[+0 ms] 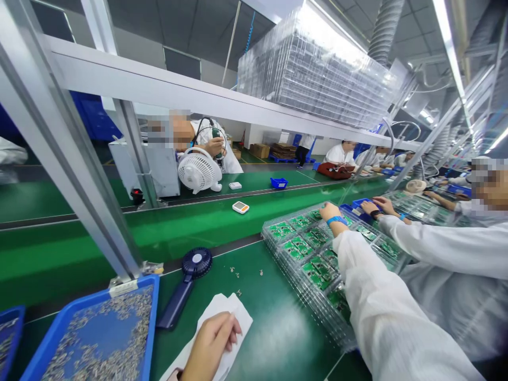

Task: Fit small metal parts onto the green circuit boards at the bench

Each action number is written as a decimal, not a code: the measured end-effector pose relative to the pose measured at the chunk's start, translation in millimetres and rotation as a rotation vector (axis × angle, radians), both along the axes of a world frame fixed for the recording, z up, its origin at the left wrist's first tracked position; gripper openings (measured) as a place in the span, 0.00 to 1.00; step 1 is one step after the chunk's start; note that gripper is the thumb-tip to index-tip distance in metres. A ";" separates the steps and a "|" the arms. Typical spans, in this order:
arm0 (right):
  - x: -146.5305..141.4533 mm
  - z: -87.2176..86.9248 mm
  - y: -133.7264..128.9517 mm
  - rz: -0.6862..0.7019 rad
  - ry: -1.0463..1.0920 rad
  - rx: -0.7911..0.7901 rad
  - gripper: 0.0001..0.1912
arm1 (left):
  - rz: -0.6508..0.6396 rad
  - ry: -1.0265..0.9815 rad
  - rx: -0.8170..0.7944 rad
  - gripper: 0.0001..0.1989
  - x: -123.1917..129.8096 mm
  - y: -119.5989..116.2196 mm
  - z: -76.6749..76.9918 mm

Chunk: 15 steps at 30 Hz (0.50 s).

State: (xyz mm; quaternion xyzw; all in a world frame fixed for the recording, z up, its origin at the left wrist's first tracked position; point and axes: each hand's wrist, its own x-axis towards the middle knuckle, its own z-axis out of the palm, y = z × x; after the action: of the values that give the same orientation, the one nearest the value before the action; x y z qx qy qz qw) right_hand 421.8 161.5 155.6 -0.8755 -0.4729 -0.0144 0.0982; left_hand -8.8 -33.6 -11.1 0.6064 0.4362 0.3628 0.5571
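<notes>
My left hand [214,338] rests on a folded white paper [244,313] at the bottom centre, its fingers curled in; whether it holds anything is hidden. My right hand [332,214] reaches out at the far edge of a clear plastic tray [291,293] whose compartments hold green circuit boards [297,247]. A blue band circles that wrist. Its fingers point down over the boards, and what is between them cannot be made out. Several small metal parts [261,272] lie loose on the green table beyond the paper.
A blue tray [155,317] of small metal parts stands at the lower left, beside a dark blue handheld fan [178,301]. A metal post [99,211] rises behind it. Coworkers' hands [371,207] are just right of my right hand. A white device [241,207] lies farther back.
</notes>
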 end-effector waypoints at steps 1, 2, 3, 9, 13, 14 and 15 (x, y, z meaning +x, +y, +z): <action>-4.6 4.1 -2.0 0.033 0.002 0.014 0.18 | -0.011 0.003 0.018 0.31 -0.4 -0.4 0.9; -10.6 8.4 -6.2 0.073 0.004 0.028 0.18 | -0.022 0.010 0.043 0.30 -1.0 -1.2 2.0; -18.5 12.4 -13.6 0.122 0.009 0.041 0.18 | -0.039 0.023 0.080 0.29 -1.6 -2.6 3.1; -107.1 8.0 -147.8 0.720 0.089 0.069 0.13 | -0.278 0.174 0.533 0.23 -0.2 -27.5 7.2; -181.2 -38.2 -252.4 1.092 0.263 0.085 0.12 | -0.412 0.177 1.000 0.26 10.3 -55.8 5.8; -197.0 -54.4 -267.0 1.134 0.341 0.046 0.14 | -0.426 0.166 1.124 0.26 12.3 -63.1 6.4; -211.2 -71.2 -276.5 1.112 0.402 0.053 0.14 | -0.437 0.161 1.232 0.25 12.9 -70.2 7.8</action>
State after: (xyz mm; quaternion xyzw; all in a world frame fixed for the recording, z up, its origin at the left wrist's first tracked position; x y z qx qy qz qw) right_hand 210.5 -114.9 84.3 -0.4789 -0.8325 0.1937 0.2003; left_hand 4.1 -103.8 -3.4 0.9142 0.0559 0.3782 0.1344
